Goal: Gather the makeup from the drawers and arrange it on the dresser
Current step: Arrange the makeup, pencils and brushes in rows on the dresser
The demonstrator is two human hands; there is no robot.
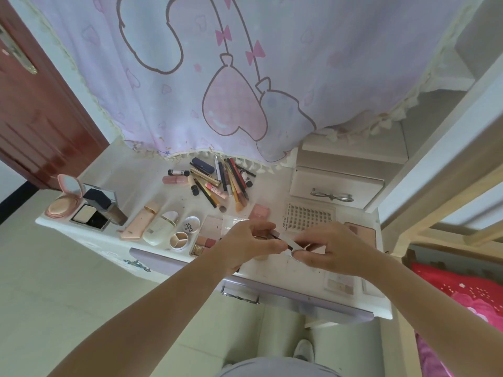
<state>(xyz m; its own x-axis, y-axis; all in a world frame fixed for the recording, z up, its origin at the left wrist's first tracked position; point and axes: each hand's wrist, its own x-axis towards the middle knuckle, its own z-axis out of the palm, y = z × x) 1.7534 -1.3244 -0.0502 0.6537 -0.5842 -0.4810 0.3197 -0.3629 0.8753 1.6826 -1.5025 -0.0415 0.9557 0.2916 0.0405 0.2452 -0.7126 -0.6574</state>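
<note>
Both hands hold one small makeup piece (283, 242), slim and dark with a pale part, just above the front edge of the desk (275, 268). The left hand (245, 244) pinches its dark end with curled fingers, and the right hand (330, 247) pinches the pale end; what it is exactly, I cannot tell. Behind it lie palettes (209, 235), in the middle toward the back a heap of pencils and tubes (217, 180), and at the left corner open compacts (68, 202). The arranging step seems in progress. Next, I think, the piece must be put in a free place among similar items.
</note>
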